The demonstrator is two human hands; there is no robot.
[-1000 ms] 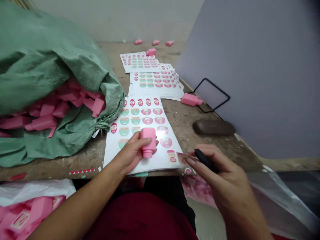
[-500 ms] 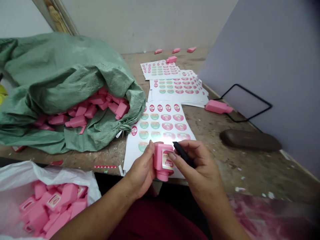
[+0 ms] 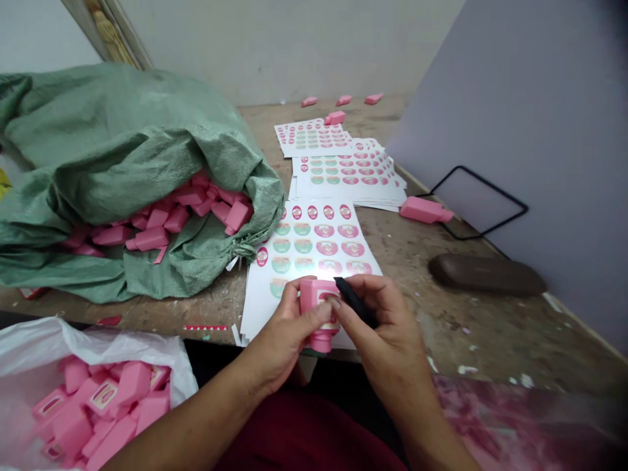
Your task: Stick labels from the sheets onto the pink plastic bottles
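Observation:
Just above the table's front edge, a small pink plastic bottle is held neck-down, with a label on its near face. My left hand is closed around its left side, the thumb lying across the label. In my right hand is a black pen-like tool, its tip pointing up and left; the thumb of that hand presses on the label too. Both thumbs hide much of the label. Beneath the hands lies a sheet of stickers with rows of pink, green and red labels.
A green sack spilling pink bottles stands at left. Below it, a white bag contains labelled bottles. More sticker sheets lie behind. At right are a loose pink bottle, a black wire frame and a brown case.
My left thumb has moved from the bottle's edge onto the label, meeting the right thumb there. The black tool stays in my right hand.

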